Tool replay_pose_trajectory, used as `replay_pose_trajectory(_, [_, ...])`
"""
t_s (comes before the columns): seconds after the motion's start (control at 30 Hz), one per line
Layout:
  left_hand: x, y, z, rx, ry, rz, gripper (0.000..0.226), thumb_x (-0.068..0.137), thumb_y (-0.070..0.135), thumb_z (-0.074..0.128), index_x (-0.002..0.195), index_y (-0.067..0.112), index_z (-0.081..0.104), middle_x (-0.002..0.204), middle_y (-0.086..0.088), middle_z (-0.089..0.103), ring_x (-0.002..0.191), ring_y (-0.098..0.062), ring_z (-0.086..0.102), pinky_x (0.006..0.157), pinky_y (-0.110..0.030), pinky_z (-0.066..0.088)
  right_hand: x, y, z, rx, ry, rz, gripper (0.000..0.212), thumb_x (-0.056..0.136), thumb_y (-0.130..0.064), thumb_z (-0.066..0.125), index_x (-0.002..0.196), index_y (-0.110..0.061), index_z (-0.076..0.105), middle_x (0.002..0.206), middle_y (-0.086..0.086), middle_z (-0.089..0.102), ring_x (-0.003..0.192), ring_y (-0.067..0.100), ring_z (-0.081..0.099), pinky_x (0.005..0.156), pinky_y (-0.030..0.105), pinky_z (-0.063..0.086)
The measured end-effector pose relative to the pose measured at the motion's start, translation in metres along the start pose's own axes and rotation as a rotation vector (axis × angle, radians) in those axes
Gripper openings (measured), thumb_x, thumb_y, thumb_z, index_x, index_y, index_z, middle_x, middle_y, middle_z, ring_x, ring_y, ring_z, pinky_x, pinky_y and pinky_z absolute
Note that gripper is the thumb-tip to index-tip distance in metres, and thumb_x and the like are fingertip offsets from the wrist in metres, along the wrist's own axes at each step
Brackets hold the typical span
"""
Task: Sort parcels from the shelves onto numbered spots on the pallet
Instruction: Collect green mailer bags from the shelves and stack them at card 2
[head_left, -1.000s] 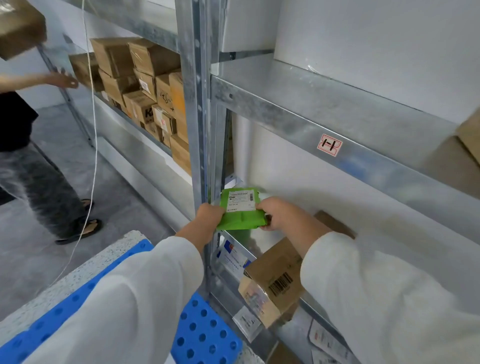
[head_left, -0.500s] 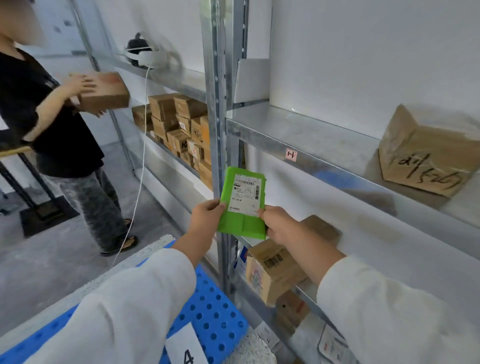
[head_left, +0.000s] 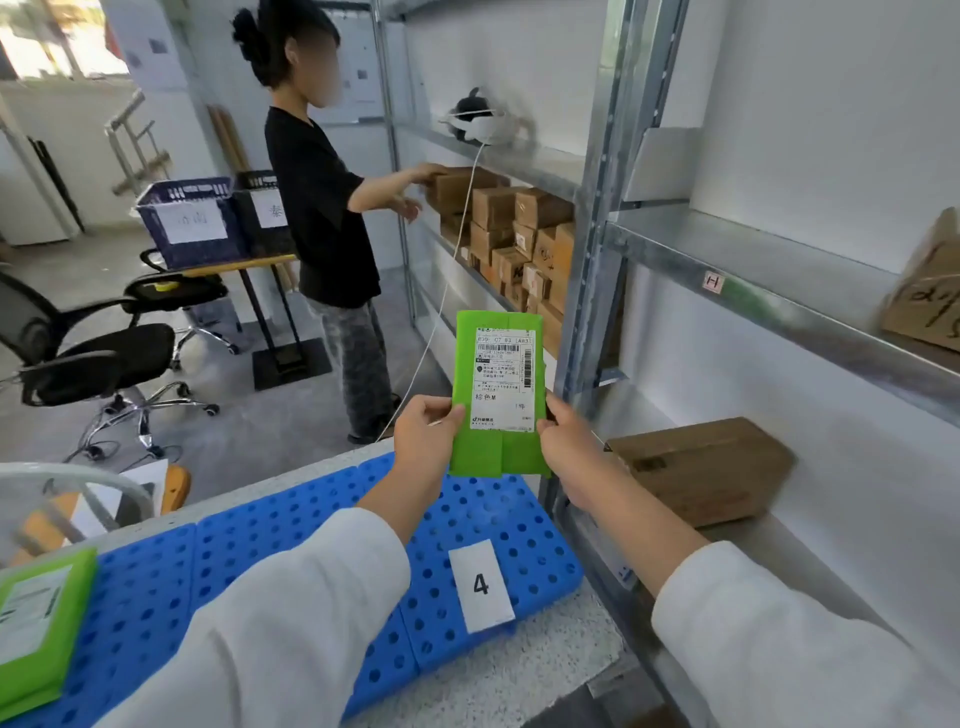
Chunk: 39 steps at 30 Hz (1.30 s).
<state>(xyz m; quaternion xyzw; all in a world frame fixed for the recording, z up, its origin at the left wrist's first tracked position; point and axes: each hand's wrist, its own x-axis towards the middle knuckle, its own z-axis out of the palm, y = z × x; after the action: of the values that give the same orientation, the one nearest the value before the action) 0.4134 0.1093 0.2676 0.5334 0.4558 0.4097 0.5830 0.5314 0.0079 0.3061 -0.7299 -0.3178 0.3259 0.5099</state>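
— Raised since a second ago: green parcel (head_left: 498, 395), out of the shelf bay, now upright between both hands with its label facing the camera.
— Grips?
— Left hand (head_left: 423, 434) pinches its lower left edge, right hand (head_left: 569, 441) its lower right. Fingers are hidden behind it.
— Unclear items?
— Label print too small to read. Second green parcel (head_left: 36, 623), far left of the left hand, cut by the frame.
— Surroundings?
— Shelf rack (head_left: 592, 260) right of the hands; blue pallet (head_left: 291, 540) below them; brown box (head_left: 701, 467) right of the right hand; card "4" (head_left: 481, 584) beneath the parcel.
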Motion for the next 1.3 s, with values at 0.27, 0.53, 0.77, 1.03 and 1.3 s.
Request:
replay_pose_trajectory(0.27, [-0.008,-0.032,-0.102,0.003,0.102,-0.032,0.022,0.096,0.013,0.056,0.114,0.012,0.069,0.105,-0.002,0.073,0.092,-0.015,0.069,0.072,-0.023,0.055,-0.013,0.007,0.108,-0.118,-0.13,-0.026,0.059,0.102,-0.008,0.038,0.154,-0.027,0.017,0.154,-0.004,0.032,0.127,0.015,0.042,0.088,0.021,0.034])
replay_pose_trajectory(0.53, [0.006,-0.054,-0.231,0.015,0.231,-0.074,0.02,0.095,0.008,0.057,0.111,0.01,0.069,0.106,-0.002,0.071,0.09,-0.012,0.066,0.064,-0.011,0.052,-0.013,0.009,0.243,-0.136,-0.284,0.0,0.041,0.101,-0.005,0.041,0.139,-0.018,0.046,0.132,-0.002,0.055,0.102,0.01,0.048,0.08,0.023,0.04])
replay_pose_trajectory(0.77, [0.023,-0.079,-0.342,0.024,0.344,-0.171,0.024,0.093,0.006,0.059,0.116,0.008,0.068,0.111,-0.003,0.069,0.088,-0.014,0.066,0.065,-0.019,0.054,-0.013,0.014,0.363,-0.192,-0.396,0.033,0.041,0.099,-0.004,0.044,0.138,-0.018,0.048,0.135,0.002,0.055,0.108,0.015,0.051,0.088,0.028,0.044])
replay_pose_trajectory(1.03, [0.039,-0.119,-0.423,0.035,0.429,-0.294,0.025,0.095,0.007,0.057,0.118,0.009,0.067,0.112,-0.002,0.069,0.088,-0.01,0.062,0.077,-0.022,0.05,-0.002,0.033,0.467,-0.332,-0.498,0.009,0.038,0.097,-0.009,0.049,0.134,-0.018,0.05,0.128,0.002,0.058,0.103,0.015,0.052,0.085,0.029,0.044])
replay_pose_trajectory(1.3, [0.066,-0.163,-0.474,0.135,0.412,-0.472,0.036,0.092,0.014,0.063,0.128,0.007,0.06,0.126,-0.002,0.063,0.116,-0.02,0.058,0.105,-0.038,0.044,0.007,0.076,0.532,-0.418,-0.556,0.113,0.031,0.098,-0.017,0.051,0.129,-0.015,0.051,0.127,0.002,0.059,0.103,0.018,0.056,0.084,0.034,0.048])
